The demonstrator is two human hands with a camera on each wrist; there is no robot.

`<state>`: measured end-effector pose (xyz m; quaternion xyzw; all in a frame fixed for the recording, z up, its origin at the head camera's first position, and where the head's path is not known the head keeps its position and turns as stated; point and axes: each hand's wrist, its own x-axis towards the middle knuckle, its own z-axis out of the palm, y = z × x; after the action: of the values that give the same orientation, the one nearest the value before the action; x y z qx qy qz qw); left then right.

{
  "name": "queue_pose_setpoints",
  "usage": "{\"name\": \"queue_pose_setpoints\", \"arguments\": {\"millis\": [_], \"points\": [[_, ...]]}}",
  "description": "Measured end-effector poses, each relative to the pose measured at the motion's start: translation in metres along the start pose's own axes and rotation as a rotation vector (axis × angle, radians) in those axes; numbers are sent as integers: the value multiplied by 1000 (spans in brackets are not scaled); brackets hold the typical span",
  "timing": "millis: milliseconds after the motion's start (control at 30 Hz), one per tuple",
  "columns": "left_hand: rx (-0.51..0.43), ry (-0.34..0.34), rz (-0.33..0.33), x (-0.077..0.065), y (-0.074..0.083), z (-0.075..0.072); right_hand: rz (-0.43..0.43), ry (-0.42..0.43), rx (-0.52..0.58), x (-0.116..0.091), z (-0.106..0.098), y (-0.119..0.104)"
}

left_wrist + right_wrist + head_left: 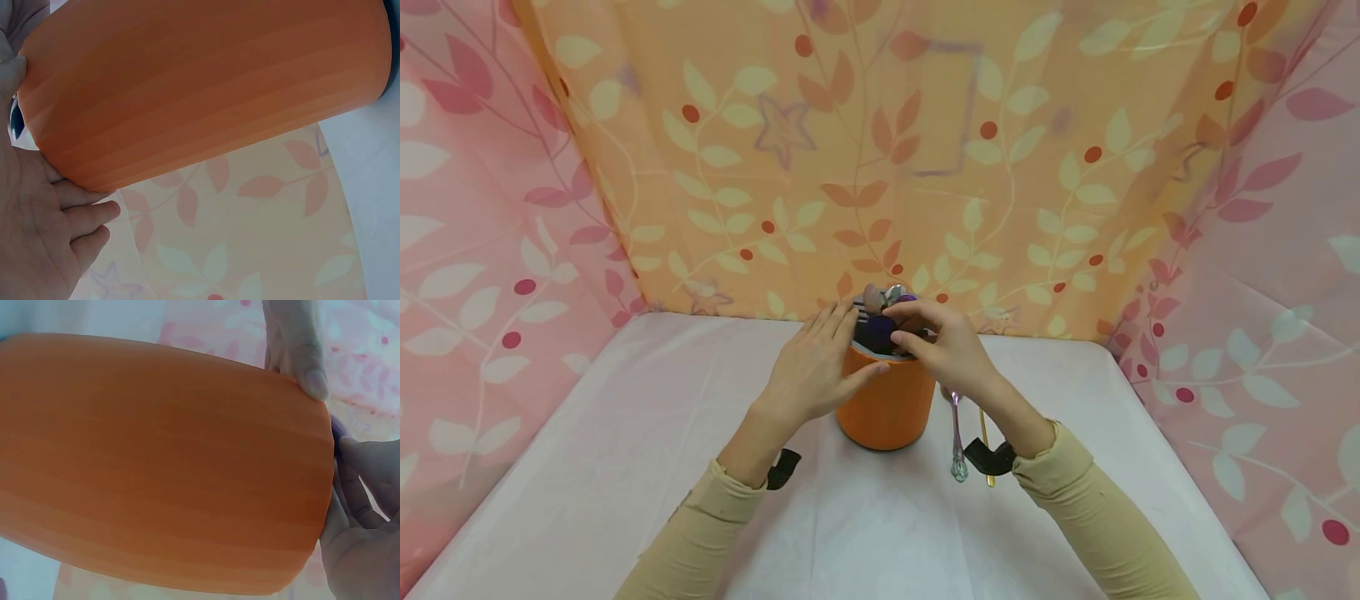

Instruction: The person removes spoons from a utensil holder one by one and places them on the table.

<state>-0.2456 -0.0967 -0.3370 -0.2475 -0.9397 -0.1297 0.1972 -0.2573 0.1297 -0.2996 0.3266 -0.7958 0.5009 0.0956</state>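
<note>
An orange container (886,408) with ribbed sides stands upright on the table, full of cutlery. Against its left side and rim rests my left hand (812,367), fingers straight and thumb along the front edge; the left wrist view shows the palm (37,219) beside the container wall (219,81). My right hand (951,346) is over the mouth, thumb and forefinger pinching a dark purple spoon (877,332) at its bowl. That purple edge (338,434) shows beside the right thumb in the right wrist view. Fork tines (863,312) and other spoon bowls (874,298) stick up behind. Inside, the handles are hidden.
Right of the container, a spoon with an ornate, iridescent handle (957,442) and a thin gold-handled utensil (985,433) lie on the white tablecloth (880,533). Patterned cloth (865,167) rises behind the table and on both sides.
</note>
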Motion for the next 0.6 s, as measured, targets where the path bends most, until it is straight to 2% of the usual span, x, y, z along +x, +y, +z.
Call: {"name": "queue_pose_setpoints", "arguments": {"millis": [233, 400, 600], "points": [[-5, 10, 3, 0, -1, 1, 65, 27, 153, -5, -4, 0], [-9, 10, 2, 0, -1, 2, 43, 66, 235, -7, -7, 0], [-19, 2, -4, 0, 0, 1, 17, 144, 273, -10, -12, 0]]}}
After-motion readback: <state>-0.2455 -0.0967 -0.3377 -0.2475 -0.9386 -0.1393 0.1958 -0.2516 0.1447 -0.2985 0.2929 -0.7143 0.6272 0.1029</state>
